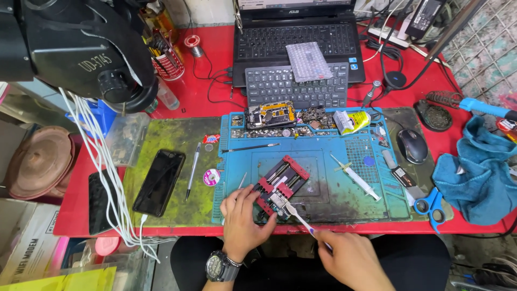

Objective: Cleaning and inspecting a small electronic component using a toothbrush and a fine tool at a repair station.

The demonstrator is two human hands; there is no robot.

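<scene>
On the red tabletop (204, 91), a bubble-wrap packet (308, 61) lies at twelve o'clock across a small keyboard (296, 86). A yellow-and-white pouch (350, 122) sits at one o'clock on the blue repair mat (344, 199). A red mesh cup (167, 63) at eleven o'clock holds tools; a clear plastic box (125, 139) at nine o'clock holds small parts. At six o'clock, the left hand (242, 221) rests its fingers closed against a red clamp fixture (280, 186) holding a small circuit board (280, 200). The right hand (350, 258) has its grip closed on a white brush (299, 217), whose tip touches the board.
</scene>
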